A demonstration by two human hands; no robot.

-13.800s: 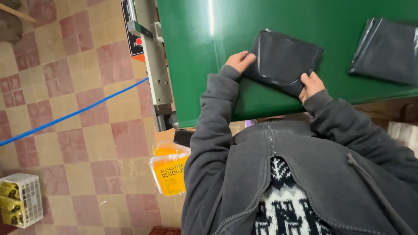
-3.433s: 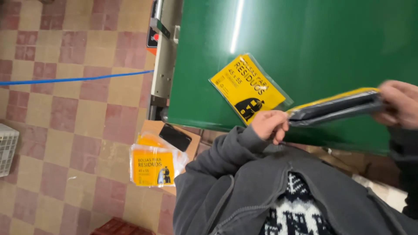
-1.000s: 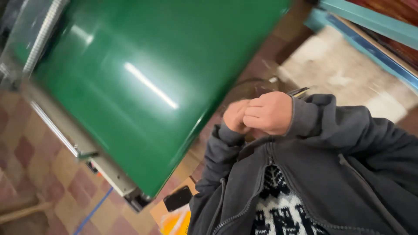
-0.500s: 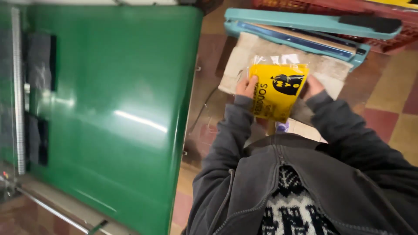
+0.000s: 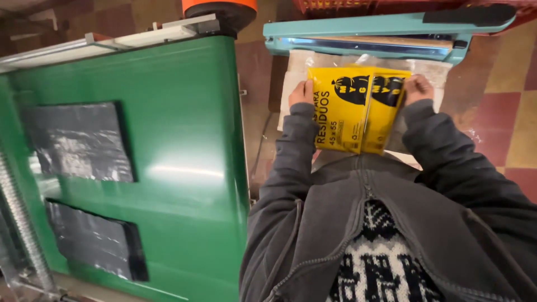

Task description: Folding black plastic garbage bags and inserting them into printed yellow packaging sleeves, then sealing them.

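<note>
In the head view, both hands hold one flat yellow plastic packet with black printing (image 5: pixel 358 109), which sits in front of the person's chest, over a pale, crinkled sheet (image 5: pixel 430 75) spread on the surface below. The left hand (image 5: pixel 301 94) is closed on the packet's left edge, fingers tucked behind it, and the right hand (image 5: pixel 417 88) is closed on its upper right corner. The packet bends slightly down its middle, so its right half tilts away from the left.

Just beyond the packet's top edge lies a long teal bar-shaped heat sealer with a black handle (image 5: pixel 391 31), its arm running across the top of the view. To the person's left stands a glossy green conveyor belt (image 5: pixel 179 168), well apart from the hands. Two flat dark grey folded plastic bundles rest on it: one higher up (image 5: pixel 78 142), the other lower (image 5: pixel 95 240). Both arms wear dark grey sleeves. The floor shows red and tan square tiles (image 5: pixel 514 112).
</note>
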